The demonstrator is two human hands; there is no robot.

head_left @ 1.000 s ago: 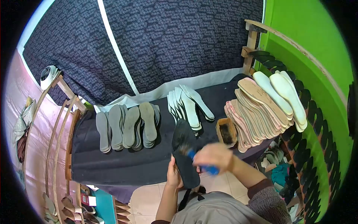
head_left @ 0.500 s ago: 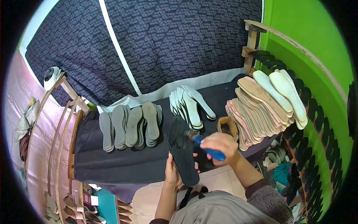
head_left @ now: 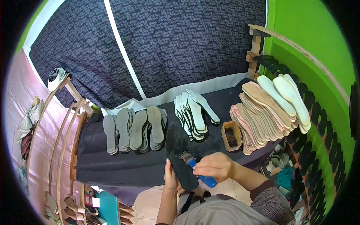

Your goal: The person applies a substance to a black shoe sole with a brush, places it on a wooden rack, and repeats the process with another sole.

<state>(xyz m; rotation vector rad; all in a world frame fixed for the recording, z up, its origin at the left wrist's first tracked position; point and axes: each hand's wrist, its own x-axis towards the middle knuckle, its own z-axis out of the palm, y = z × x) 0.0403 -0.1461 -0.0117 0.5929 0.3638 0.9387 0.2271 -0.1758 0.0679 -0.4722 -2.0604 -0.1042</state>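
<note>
A black shoe sole [head_left: 177,144] is held in my left hand [head_left: 172,177], which grips its lower left edge, thumb on top. My right hand [head_left: 216,167] is closed round the blue handle of a brush [head_left: 203,177]. The bristles touch the sole's upper face near its middle, where the surface looks wet and shiny. Just beyond the sole lies a fanned pile of white insoles [head_left: 192,114]. An open box [head_left: 231,136] with dark residue inside stands to the right of the pile.
Grey insoles [head_left: 137,129] lie in overlapping stacks on the black-covered table [head_left: 112,168]. Beige and pink insoles [head_left: 258,118] are piled at the right, with pale ones [head_left: 291,98] on top. Black soles [head_left: 308,161] line a rack along the green wall. Shoes [head_left: 73,210] sit on lower shelves at left.
The brush in my right hand has moved down and slightly left along the sole, from its upper part to near its middle. The box shows more fully now.
</note>
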